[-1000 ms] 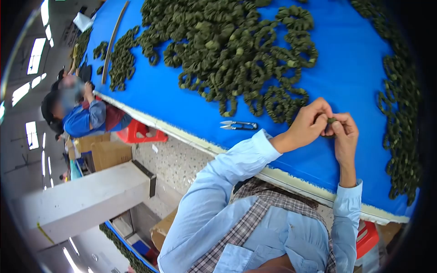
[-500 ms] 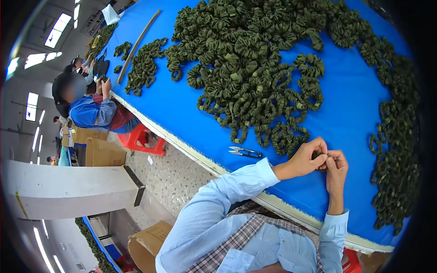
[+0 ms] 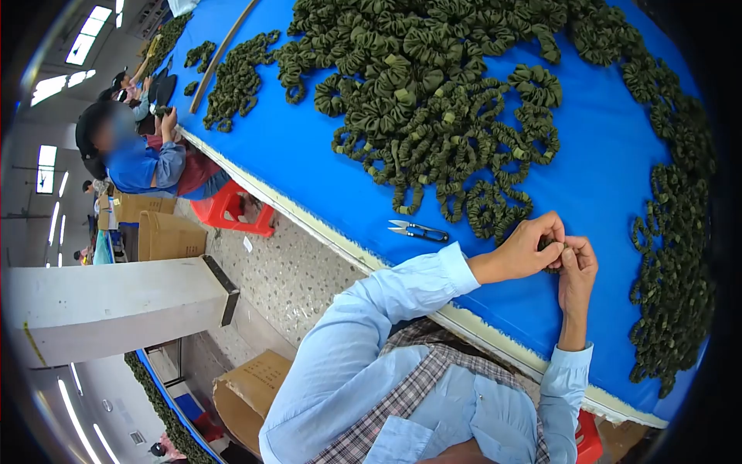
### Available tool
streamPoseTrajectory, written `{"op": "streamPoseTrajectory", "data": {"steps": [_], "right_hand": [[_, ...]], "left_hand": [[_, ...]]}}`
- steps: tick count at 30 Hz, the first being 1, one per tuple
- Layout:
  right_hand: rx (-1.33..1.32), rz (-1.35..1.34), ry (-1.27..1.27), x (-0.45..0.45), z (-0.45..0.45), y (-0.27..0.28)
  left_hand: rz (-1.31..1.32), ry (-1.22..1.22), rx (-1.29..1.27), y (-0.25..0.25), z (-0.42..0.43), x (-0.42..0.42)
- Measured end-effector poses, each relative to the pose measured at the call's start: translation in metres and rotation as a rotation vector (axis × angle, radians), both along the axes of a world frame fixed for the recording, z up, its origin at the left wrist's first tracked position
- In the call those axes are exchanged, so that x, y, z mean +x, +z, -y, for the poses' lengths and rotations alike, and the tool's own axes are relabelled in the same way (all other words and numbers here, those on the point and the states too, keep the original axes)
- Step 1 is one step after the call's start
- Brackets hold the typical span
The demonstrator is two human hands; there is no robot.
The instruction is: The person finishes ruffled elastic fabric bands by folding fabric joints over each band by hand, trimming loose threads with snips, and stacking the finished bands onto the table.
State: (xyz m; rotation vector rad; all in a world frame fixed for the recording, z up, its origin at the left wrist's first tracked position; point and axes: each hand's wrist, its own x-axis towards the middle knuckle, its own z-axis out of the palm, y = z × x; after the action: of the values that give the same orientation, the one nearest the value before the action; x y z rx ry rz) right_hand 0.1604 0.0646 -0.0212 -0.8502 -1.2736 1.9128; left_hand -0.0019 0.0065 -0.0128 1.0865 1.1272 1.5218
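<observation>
My left hand (image 3: 516, 251) and my right hand (image 3: 576, 282) meet over the blue tabletop, fingers pinched together. Between them is a small dark green scrunchie (image 3: 552, 244), mostly covered by the fingers. A pair of thread snips (image 3: 423, 232) lies on the blue cover left of my left hand, blades pointing left. Just beyond my hands, a large heap of dark green scrunchies (image 3: 433, 116) spreads over the table, its nearest rings close to my left fingers.
A long band of scrunchies (image 3: 671, 271) runs down the right side. Farther left lie a smaller pile (image 3: 236, 81) and a wooden strip (image 3: 220, 58). A co-worker (image 3: 143, 158) sits by the table edge near a red stool (image 3: 232, 213). Cardboard boxes (image 3: 259, 390) and a pillar (image 3: 116, 305) stand left.
The view has shifted a little, so the table and floor items sit higher and slightly left. My hands stay together on the scrunchie with only small finger movement.
</observation>
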Motion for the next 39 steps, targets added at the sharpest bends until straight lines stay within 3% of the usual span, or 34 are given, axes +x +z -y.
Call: {"op": "streamPoseTrajectory", "data": {"steps": [9,14,21,26,39], "right_hand": [[-0.010,-0.004,0.003,-0.005,-0.002,0.004],[-0.002,0.030,0.016,-0.001,0.000,0.004],[0.026,-0.126,-0.039,-0.002,0.004,0.007],[0.032,-0.012,-0.056,0.001,0.007,0.005],[-0.043,-0.072,-0.063,0.004,0.004,0.006]], "left_hand": [[0.090,-0.064,-0.038,-0.001,0.000,0.004],[-0.018,-0.062,-0.091,-0.007,-0.001,0.003],[0.144,-0.056,-0.109,-0.008,-0.002,0.003],[0.164,-0.052,-0.104,-0.006,-0.001,0.003],[0.259,-0.148,-0.143,-0.005,-0.001,0.003]]}}
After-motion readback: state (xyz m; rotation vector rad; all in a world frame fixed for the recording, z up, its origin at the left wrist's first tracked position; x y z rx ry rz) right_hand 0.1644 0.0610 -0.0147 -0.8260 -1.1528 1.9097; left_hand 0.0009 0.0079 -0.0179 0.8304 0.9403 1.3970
